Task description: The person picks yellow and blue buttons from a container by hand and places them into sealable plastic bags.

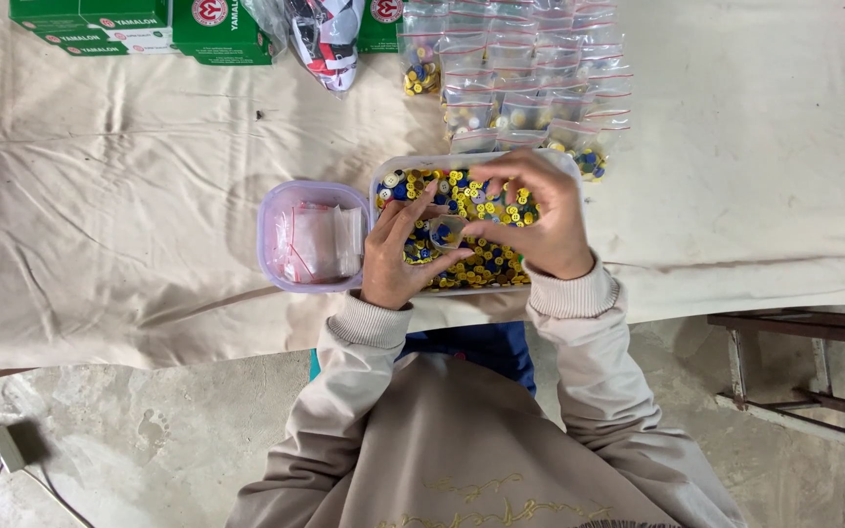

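Observation:
A clear rectangular tub (391, 168) full of yellow, blue and white buttons (486, 264) stands on the cloth-covered table. Over it, my left hand (393, 256) and my right hand (538, 217) hold a small clear plastic bag (445, 233) between their fingertips; a few blue and yellow buttons show inside it. My left hand pinches the bag's left side, my right hand its right side and top. To the left of the tub sits a pale purple container (276, 207) with empty small zip bags in it.
Several filled button bags (530, 78) lie in rows beyond the tub. Green cardboard boxes (139, 24) and a printed plastic bag (327, 39) sit at the far edge. A beige cloth (110, 196) covers the table. A metal frame (794, 362) stands on the concrete floor, right.

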